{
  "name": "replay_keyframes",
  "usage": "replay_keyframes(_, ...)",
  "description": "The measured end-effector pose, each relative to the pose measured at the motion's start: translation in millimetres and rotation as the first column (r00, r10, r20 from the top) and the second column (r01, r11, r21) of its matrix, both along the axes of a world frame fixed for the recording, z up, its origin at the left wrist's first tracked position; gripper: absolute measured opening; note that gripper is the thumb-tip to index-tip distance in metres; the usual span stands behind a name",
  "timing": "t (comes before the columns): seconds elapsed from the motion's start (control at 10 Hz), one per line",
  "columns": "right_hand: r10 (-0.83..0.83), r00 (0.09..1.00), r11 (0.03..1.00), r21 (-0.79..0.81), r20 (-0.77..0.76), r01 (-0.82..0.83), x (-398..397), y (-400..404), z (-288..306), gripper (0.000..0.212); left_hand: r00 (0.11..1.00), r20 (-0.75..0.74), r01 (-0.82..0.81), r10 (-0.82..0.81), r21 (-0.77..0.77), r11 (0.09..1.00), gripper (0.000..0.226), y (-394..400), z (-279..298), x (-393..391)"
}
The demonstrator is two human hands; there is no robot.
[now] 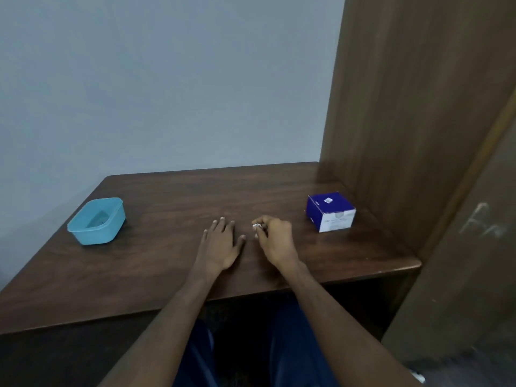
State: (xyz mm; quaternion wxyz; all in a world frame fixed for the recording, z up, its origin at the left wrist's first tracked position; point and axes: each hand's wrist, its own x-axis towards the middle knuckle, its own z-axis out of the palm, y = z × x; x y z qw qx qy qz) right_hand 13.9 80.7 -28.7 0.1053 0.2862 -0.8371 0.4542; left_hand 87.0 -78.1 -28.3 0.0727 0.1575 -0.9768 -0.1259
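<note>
Pinching a small silvery object point(256, 225) between curled fingertips, the right hand point(275, 237) sat low over the middle of the wooden table point(173, 263); what the object was could not be told, too small and blurred. Left hand point(220, 244) lay flat on the tabletop just beside it, palm down, fingers straight and slightly spread, holding nothing. Hands were near each other but apart, thumb of the left pointing toward the right. Blue and white cardboard box point(331, 212) stood to the right of the right hand, close to the brown wooden panel point(405, 121), not touching the hand. Light blue plastic tub point(96, 221) sat well apart at the table's left side, near the edge; its inside looked bare except for a pale sheen on the bottom. Pale grey wall point(167, 79) was behind the table.
</note>
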Motion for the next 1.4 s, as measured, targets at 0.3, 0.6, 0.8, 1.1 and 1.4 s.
replay_keyframes(0.3,-0.164,0.976,0.983,-0.065,0.142,0.174,62,75,4,0.009,0.999,0.024,0.043,-0.044,0.022,0.999,0.069,61,1,41)
replay_keyframes(0.6,-0.553,0.82,0.799,-0.186,0.144,0.572,122,220,-38,0.012,0.956,-0.006,0.294,-0.294,0.039,0.955,0.065,214,-3,53)
replay_keyframes(0.8,-0.699,0.659,0.695,0.048,0.277,0.717,157,339,-119,0.009,0.654,-0.037,0.744,-0.756,-0.148,0.651,0.064,347,-74,69)
replay_keyframes(1.1,-0.754,0.485,0.636,0.31,0.443,0.706,159,393,-222,0.014,0.429,0.564,0.816,-0.706,0.093,0.57,0.094,383,-175,41)
replay_keyframes(1.4,-0.759,0.452,0.646,0.448,0.469,0.618,138,396,-259,0.036,0.417,0.6,0.782,-0.683,0.146,0.606,0.091,379,-209,17)
